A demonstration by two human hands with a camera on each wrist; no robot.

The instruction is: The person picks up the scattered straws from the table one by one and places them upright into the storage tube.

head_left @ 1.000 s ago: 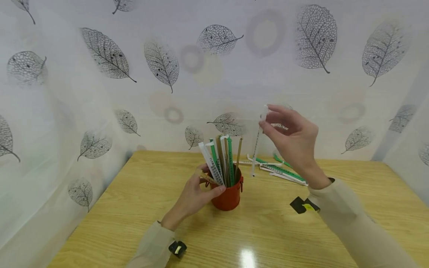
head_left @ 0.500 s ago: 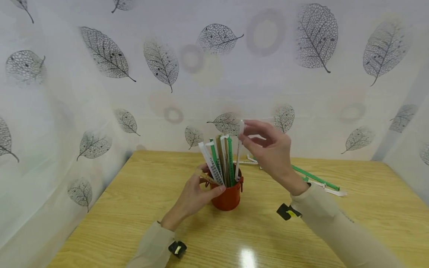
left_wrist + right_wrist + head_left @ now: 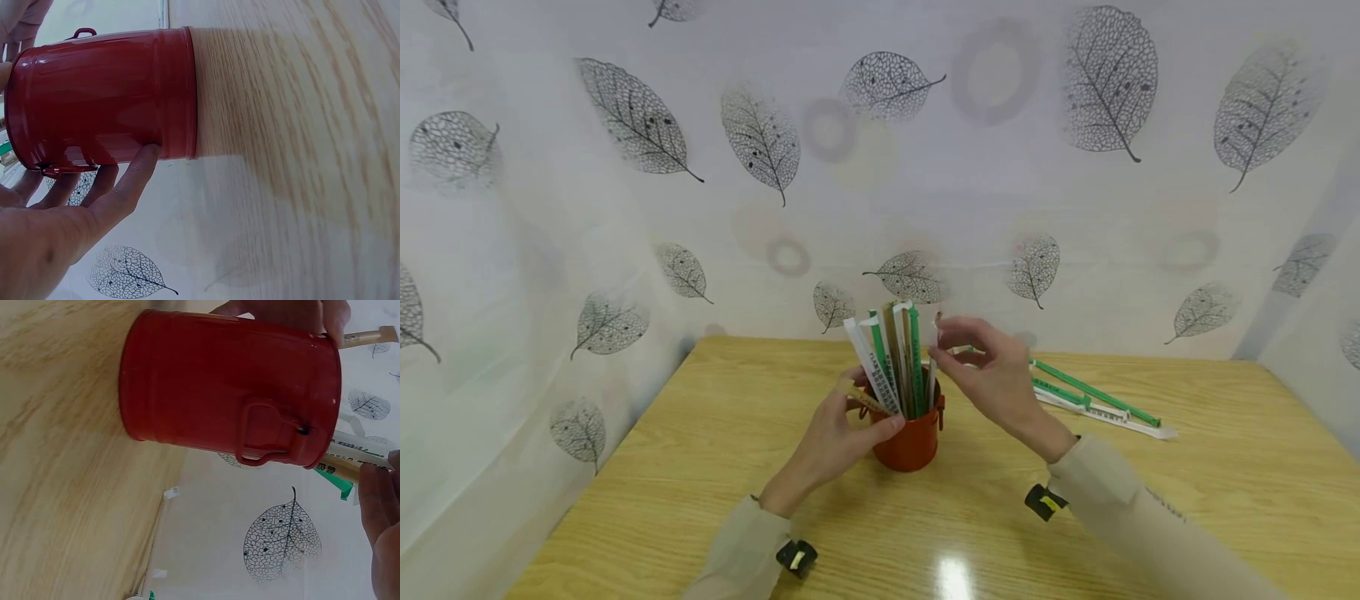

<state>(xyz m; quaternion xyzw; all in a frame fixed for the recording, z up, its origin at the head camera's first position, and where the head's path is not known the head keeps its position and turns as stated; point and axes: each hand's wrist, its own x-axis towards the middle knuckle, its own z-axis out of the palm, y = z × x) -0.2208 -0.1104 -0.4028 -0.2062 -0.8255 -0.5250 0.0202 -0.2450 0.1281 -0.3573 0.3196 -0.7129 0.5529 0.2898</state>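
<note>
The pale straw (image 3: pixel 932 383) was between your thumb and first finger. Your right hand (image 3: pixel 988 375) pinched it near its top, and you had the straw just to the left of that hand. Below your fingers, the straw went down inside the red bucket (image 3: pixel 907 448), by the right rim. It was hard to tell how your smallest fingers lay.

Next to it, a bunch of straws (image 3: pixel 893 350) stood in the bucket, some white, some green and some brown. They leaned a little, and the white one at the far left tipped out the most.

Your left hand (image 3: pixel 837 435) held the bucket from its left side. Your thumb was at the near rim, your other fingers were round the side, and one fingertip touched the red wall low down. A brown straw (image 3: pixel 871 399) poked out on a slant between that thumb and those fingers.

The bucket stood upright on the yellow wood table (image 3: pixel 730 450). Behind your right hand and off to its right, loose straws (image 3: pixel 1093 392) lay in a messy pile, green and white. Past the table rose a pale backdrop (image 3: pixel 880 200) with dark leaf pictures.
</note>
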